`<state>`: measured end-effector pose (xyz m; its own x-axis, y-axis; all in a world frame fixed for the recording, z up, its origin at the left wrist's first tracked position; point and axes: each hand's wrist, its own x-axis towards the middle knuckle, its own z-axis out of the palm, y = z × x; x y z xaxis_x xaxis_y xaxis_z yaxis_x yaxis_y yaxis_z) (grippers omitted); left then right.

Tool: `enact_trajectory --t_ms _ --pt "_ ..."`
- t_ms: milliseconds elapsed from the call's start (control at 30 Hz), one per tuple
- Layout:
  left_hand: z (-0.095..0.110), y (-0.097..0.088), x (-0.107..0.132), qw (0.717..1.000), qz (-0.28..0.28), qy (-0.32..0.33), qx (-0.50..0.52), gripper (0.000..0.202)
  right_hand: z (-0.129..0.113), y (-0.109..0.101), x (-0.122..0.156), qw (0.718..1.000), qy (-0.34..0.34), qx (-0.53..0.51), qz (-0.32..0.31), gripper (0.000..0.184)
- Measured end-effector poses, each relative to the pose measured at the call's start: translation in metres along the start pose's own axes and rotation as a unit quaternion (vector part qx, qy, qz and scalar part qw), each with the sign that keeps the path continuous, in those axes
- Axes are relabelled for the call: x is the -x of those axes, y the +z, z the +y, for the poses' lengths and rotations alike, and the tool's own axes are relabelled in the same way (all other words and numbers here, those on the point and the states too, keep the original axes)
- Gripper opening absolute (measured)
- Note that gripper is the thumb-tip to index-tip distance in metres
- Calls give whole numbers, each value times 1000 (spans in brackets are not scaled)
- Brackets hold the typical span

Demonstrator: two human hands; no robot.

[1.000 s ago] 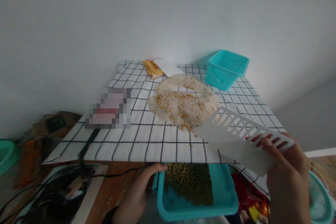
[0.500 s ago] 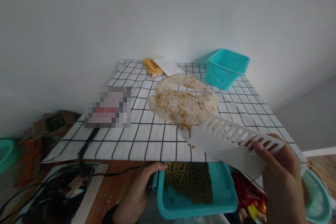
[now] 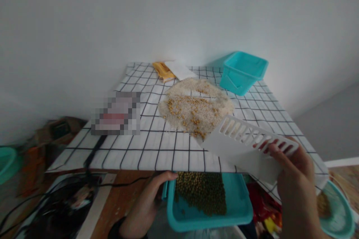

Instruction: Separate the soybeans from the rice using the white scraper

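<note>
My right hand (image 3: 294, 183) grips a white slotted plastic scraper (image 3: 246, 145), its far edge touching the near rim of a pile of rice mixed with yellow beans (image 3: 195, 106) on the checked cloth (image 3: 157, 145). My left hand (image 3: 146, 205) holds the left rim of a turquoise tray (image 3: 241, 209) kept just below the table's front edge. A heap of greenish-brown beans (image 3: 202, 192) lies in that tray.
A second turquoise tub (image 3: 242, 73) stands at the back right of the cloth. Yellow and white packets (image 3: 169, 70) lie at the back. A blurred-out patch (image 3: 116, 114) is on the left. Cables and clutter (image 3: 56, 198) sit lower left; a teal bowl (image 3: 338, 213) lower right.
The scraper has moved left and forward, from hanging off the pile's right side to meeting its near edge. The left hand and tray have hardly moved.
</note>
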<state>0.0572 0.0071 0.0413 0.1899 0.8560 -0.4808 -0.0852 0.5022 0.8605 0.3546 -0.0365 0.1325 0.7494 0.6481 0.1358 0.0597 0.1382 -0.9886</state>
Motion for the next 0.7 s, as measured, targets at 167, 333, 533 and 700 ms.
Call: enact_trajectory --t_ms 167,333,533,700 --pt "-1 -1 0 997 16 -63 33 14 6 2 -14 998 -59 -27 22 24" --pt "5 5 4 996 13 -72 48 13 3 5 -15 995 -98 -14 28 22" --pt "-6 -4 -3 999 6 -43 32 15 8 6 -12 997 -66 -31 8 21" --pt "-24 -18 -9 998 -46 31 -24 19 6 9 -12 995 -85 -45 9 22"
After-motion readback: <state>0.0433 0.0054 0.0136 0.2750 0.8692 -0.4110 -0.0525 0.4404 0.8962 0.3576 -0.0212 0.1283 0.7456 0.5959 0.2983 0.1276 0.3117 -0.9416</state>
